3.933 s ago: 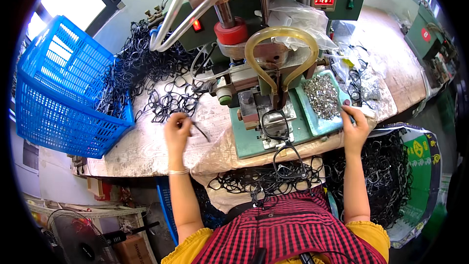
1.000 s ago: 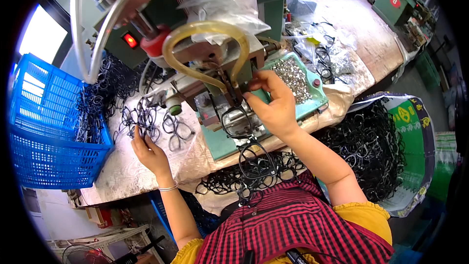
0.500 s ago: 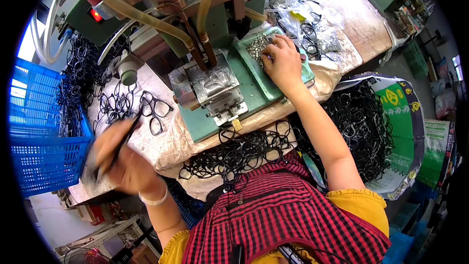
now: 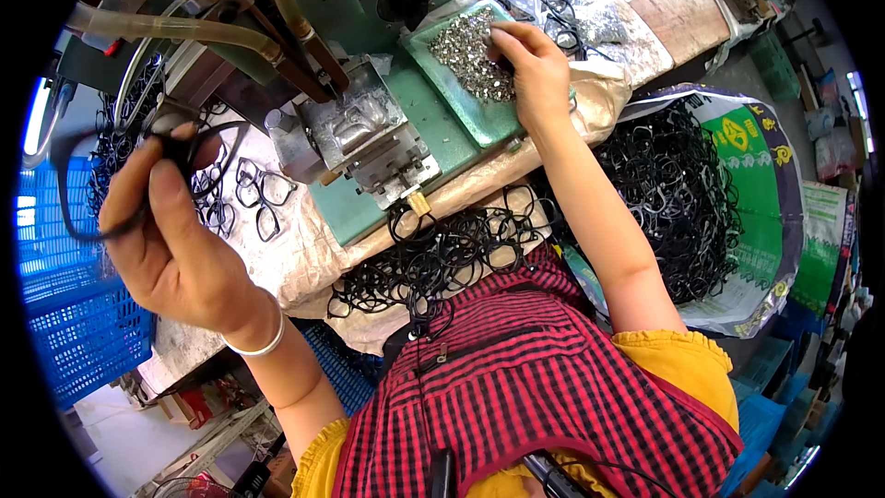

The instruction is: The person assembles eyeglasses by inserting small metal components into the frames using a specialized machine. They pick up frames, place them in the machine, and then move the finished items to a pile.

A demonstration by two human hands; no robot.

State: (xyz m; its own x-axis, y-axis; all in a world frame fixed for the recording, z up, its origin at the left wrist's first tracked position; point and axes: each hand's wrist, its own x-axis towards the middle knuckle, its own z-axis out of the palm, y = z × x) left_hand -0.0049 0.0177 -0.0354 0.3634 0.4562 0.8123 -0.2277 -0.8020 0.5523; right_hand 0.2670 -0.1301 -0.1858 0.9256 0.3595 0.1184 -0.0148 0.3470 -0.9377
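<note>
My left hand (image 4: 189,263) is raised at the left, above the table edge and the blue basket. Its thumb and fingers are closed on a black eyeglass frame (image 4: 72,221), slightly blurred. Over the right side of a green tray (image 4: 498,131) is my right hand (image 4: 542,83), fingertips pinched together at the small metal parts (image 4: 468,57). Anything between those fingertips is hidden. Between my hands stands a machine with a metal fixture (image 4: 369,134) on a green base, and two copper-coloured bars reach down to it.
Loose eyeglass frames (image 4: 263,189) lie left of the fixture; a tangled heap (image 4: 433,263) hangs at the table's front edge. A large sack (image 4: 756,212) full of black frames stands at the right. The blue basket (image 4: 88,332) is at the left. Hoses (image 4: 194,28) cross above the fixture.
My left hand has lifted with the eyeglass frame, up and to the left. My right hand has drawn back from the middle of the metal parts to the tray's right side. The view has shifted.
</note>
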